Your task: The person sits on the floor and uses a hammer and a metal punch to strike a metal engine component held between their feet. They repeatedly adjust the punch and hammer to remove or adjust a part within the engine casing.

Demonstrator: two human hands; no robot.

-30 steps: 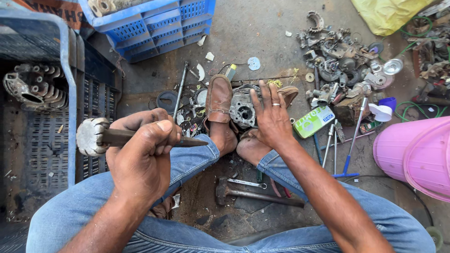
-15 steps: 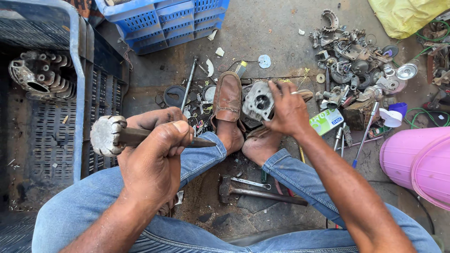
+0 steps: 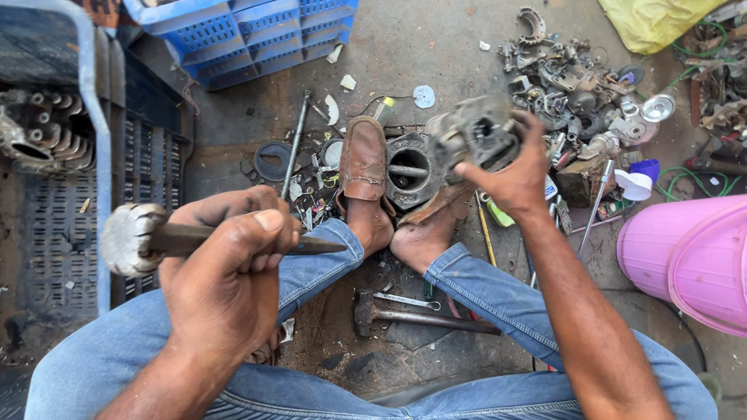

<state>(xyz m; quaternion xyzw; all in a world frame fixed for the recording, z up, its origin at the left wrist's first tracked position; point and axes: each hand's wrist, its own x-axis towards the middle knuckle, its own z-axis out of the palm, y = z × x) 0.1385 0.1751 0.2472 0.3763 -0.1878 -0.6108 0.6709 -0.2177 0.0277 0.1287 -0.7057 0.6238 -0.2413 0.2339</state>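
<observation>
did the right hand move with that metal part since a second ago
Yes. The right hand has lifted the metal part off the ring-shaped casting between the feet, up and to the right, toward the scrap pile.

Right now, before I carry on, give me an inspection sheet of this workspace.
Surface: stained concrete floor, gritty.
Job's things: grey metal engine part lifted; grey ring-shaped metal casing between the feet; mushroom-headed steel chisel.
Clutter: heap of scrap metal parts; steel hammer; long steel rod.
Grips: left hand shut on chisel; right hand shut on engine part.
Cables: green wire.
Surroundings: blue plastic crate; pink plastic tub.
</observation>
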